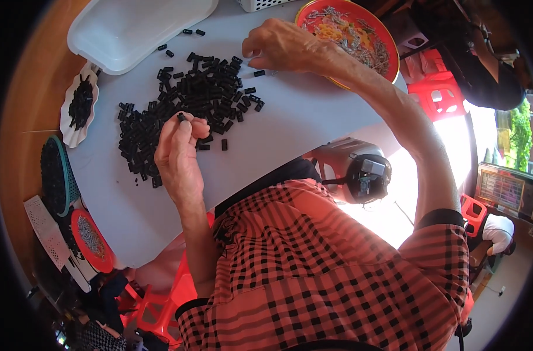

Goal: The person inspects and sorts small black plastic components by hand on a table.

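Observation:
My left hand [181, 161] is closed in a pinch on a small black plastic piece [181, 117], held up over the near edge of a pile. The pile of black plastic pieces [202, 88], short and block-like, spreads over the pale table [266, 137]. Beyond it on the right, my right hand [281, 45] is low over the tabletop with its fingers curled together. Whatever those fingertips hold, if anything, is hidden. Just below them lies a single black piece [259, 73]. My right forearm passes over the rim of a red bowl [389, 44] holding small silvery metal parts.
A white tray [132, 35] stands at the far left. Beside it, a fluted white dish [70, 131] holds thin black parts. Off the table's left edge are a teal-rimmed basket [64, 175] and a red bowl [105, 263] of metal bits. Red stools [439, 96] stand around.

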`<state>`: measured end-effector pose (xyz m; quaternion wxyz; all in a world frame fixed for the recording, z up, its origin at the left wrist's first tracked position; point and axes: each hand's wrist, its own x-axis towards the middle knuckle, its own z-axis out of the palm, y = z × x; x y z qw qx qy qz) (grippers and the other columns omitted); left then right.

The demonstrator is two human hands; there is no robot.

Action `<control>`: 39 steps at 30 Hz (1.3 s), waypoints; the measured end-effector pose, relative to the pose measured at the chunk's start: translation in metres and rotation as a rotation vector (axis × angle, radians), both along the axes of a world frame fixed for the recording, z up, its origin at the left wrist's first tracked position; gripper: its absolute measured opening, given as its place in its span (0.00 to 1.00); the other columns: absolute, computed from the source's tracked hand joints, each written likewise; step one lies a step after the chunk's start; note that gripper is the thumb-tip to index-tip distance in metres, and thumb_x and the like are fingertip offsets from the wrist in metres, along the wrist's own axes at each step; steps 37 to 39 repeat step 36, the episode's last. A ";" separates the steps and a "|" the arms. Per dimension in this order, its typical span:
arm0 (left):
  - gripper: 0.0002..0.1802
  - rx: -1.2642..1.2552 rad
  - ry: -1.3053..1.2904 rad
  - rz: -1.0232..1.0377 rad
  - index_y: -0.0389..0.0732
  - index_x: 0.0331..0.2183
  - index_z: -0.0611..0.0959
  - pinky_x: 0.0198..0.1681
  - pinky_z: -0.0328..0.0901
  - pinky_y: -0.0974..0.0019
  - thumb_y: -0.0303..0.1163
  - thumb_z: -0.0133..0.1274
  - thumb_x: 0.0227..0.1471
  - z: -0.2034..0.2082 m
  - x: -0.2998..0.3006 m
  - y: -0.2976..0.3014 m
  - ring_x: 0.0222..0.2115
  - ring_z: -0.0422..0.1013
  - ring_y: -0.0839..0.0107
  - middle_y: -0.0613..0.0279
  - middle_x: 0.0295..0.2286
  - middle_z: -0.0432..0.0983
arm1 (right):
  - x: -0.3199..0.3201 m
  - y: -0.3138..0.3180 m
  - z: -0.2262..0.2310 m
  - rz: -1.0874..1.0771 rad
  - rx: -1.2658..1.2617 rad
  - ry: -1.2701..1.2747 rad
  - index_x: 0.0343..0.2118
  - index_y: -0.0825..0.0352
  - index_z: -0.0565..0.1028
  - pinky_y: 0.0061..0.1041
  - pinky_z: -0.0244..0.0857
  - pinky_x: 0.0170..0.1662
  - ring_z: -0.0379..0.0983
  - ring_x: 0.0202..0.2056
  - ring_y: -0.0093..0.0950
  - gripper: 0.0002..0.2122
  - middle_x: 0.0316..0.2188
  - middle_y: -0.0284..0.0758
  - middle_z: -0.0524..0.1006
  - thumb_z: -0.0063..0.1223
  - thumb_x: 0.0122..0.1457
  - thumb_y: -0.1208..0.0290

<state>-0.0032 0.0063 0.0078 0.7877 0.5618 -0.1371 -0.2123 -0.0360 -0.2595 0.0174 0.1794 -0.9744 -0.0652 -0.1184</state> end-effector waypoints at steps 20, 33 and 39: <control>0.12 -0.119 0.193 -0.149 0.31 0.37 0.77 0.35 0.63 0.68 0.30 0.45 0.55 -0.004 0.003 0.004 0.29 0.72 0.70 0.56 0.26 0.76 | 0.010 0.102 0.010 0.116 1.268 0.191 0.33 0.72 0.75 0.16 0.68 0.34 0.71 0.30 0.15 0.04 0.27 0.29 0.75 0.52 0.53 0.81; 0.12 -0.106 0.210 -0.168 0.33 0.37 0.78 0.36 0.62 0.68 0.31 0.46 0.56 -0.007 0.005 0.005 0.31 0.72 0.71 0.57 0.26 0.77 | 0.017 0.090 0.014 0.003 0.777 0.039 0.29 0.69 0.76 0.17 0.65 0.29 0.69 0.24 0.14 0.05 0.21 0.28 0.75 0.55 0.52 0.73; 0.13 -0.102 0.191 -0.138 0.34 0.39 0.77 0.38 0.63 0.67 0.32 0.47 0.55 -0.004 0.002 0.005 0.31 0.72 0.69 0.57 0.27 0.77 | 0.050 0.060 0.015 -0.142 0.510 -0.120 0.29 0.69 0.77 0.18 0.66 0.30 0.71 0.23 0.16 0.07 0.21 0.29 0.77 0.55 0.53 0.70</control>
